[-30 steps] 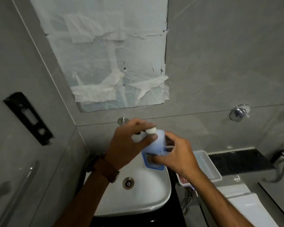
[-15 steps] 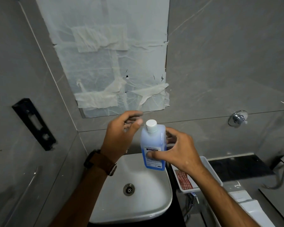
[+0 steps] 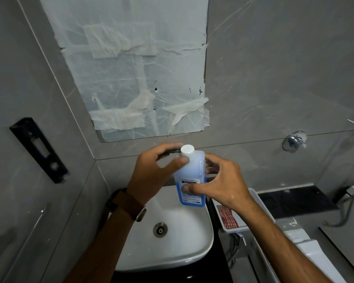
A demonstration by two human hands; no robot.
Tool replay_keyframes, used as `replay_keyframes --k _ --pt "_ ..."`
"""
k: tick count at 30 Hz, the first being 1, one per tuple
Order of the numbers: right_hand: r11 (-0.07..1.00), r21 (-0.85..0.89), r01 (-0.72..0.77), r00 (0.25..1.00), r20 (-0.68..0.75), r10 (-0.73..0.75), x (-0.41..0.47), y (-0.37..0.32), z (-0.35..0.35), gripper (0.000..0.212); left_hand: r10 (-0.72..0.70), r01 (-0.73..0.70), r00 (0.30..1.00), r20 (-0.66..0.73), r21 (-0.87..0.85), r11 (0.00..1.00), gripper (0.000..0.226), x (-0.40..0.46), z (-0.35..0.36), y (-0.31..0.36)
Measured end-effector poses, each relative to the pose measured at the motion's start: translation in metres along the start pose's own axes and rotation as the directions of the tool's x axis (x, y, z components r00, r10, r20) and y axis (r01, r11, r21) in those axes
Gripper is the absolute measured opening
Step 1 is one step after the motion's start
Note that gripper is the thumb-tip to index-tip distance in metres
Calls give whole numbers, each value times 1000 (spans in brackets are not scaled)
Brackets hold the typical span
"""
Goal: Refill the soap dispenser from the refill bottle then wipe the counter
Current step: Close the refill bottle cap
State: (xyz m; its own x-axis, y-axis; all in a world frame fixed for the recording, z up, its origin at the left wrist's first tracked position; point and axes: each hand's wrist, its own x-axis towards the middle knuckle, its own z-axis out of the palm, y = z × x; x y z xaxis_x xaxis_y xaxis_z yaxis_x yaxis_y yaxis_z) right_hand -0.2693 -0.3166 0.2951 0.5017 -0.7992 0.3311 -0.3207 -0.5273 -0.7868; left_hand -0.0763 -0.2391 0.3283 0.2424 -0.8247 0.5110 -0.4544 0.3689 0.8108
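A blue refill bottle [image 3: 192,176] with a white screw cap [image 3: 187,151] stands upright over the back edge of the white sink [image 3: 172,248]. My right hand [image 3: 219,184] grips its body from the right, thumb pressed on the label. My left hand [image 3: 153,170] is beside the neck with curled fingers; its thumb tip touches the bottle's shoulder just below the cap, the fingers reach behind the cap. No soap dispenser shows in view.
A white tray [image 3: 260,203] holding a red checked cloth [image 3: 227,216] sits right of the sink. Black countertop [image 3: 294,201] lies behind it. A paper-covered mirror [image 3: 135,68], a wall valve [image 3: 294,140] and a black wall bracket [image 3: 39,150] surround the spot.
My left hand came off the cap, drew back a little, and now returns with its thumb at the bottle's shoulder. The bottle rose slightly in my right hand.
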Motion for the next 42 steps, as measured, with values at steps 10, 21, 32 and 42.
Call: replay_keyframes --k 10,21,32,42 --pt "985 87 -150 983 118 139 -46 53 23 80 -193 187 974 120 63 980 40 -58 27 -41" --pt "830 170 -531 838 247 486 -180 185 77 81 -588 606 755 289 34 795 53 -230 110 -143" --pt "761 182 -623 778 253 576 -230 248 132 84 -717 699 669 195 163 697 58 -296 148 -184" --pt "747 27 -664 729 244 639 -239 238 130 104 -753 725 623 213 206 657 71 -307 148 -192"
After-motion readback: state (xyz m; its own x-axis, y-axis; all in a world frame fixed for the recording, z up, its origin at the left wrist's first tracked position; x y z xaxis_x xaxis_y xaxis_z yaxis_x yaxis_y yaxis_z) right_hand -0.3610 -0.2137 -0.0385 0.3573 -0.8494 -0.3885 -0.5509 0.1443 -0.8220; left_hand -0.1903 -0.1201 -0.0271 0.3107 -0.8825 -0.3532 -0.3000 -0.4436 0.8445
